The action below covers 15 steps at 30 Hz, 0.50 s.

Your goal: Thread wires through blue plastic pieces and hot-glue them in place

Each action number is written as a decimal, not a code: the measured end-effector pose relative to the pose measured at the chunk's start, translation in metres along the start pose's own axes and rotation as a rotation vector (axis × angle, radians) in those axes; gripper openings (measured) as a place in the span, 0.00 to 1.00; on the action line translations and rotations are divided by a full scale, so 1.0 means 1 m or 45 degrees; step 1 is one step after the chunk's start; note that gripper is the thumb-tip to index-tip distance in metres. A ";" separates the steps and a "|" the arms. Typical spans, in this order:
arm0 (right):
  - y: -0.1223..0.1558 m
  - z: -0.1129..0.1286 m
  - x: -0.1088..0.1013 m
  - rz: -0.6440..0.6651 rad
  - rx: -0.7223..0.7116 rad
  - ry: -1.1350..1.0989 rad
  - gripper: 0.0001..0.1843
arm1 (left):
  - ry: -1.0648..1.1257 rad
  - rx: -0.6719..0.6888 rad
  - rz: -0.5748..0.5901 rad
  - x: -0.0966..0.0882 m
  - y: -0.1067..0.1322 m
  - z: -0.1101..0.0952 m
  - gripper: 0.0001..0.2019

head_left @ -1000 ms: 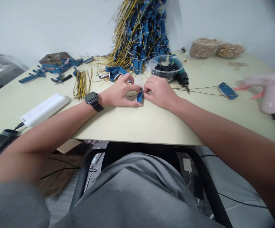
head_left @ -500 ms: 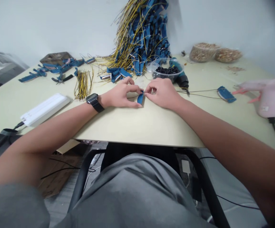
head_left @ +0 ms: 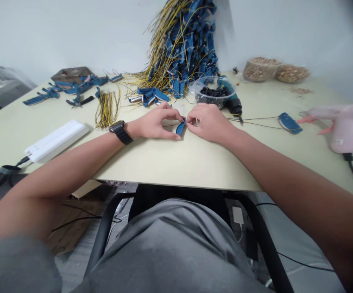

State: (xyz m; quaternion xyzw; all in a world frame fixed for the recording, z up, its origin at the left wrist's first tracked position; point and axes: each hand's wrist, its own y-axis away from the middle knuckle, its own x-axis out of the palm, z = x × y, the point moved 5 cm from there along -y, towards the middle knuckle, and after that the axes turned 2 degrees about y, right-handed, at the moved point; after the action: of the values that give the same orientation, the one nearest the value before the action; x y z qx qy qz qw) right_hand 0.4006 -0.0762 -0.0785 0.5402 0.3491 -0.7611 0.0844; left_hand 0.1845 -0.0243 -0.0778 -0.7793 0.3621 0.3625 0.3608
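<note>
Head view: I have both hands close together above the front-middle of the pale surface [head_left: 176, 171]. The left hand [head_left: 155, 124], with a black smartwatch [head_left: 120, 132] on its wrist, and the right hand [head_left: 208, 123] meet at the top end of a blue plastic strip [head_left: 180, 129], pinching it between their fingertips. The strip sits tilted, just in front of the gap between the hands. Thin black wires [head_left: 256, 122] run right from the pinch to a second blue strip [head_left: 290, 123].

Just behind the hands are a clear plastic bowl of small black parts [head_left: 210, 97] and a teal power drill [head_left: 233, 103]. Beyond them, a heap of blue pieces with yellow wires [head_left: 179, 53] leans on the wall. A wide stretch of surface lies between the hands and its front edge, my main room to move. A blurred pink glue gun [head_left: 345, 128] sits near the right edge.
</note>
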 end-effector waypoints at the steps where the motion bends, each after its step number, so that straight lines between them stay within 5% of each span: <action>1: 0.000 0.001 0.001 0.002 -0.021 0.007 0.13 | -0.009 -0.003 0.000 0.000 0.000 0.000 0.46; 15: -0.001 0.006 0.002 -0.013 -0.011 -0.001 0.13 | -0.038 0.058 -0.003 -0.002 -0.001 0.002 0.44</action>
State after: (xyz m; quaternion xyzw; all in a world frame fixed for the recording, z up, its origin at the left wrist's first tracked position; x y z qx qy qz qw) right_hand 0.3948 -0.0781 -0.0789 0.5377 0.3552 -0.7601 0.0829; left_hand 0.1838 -0.0218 -0.0773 -0.7657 0.3640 0.3655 0.3843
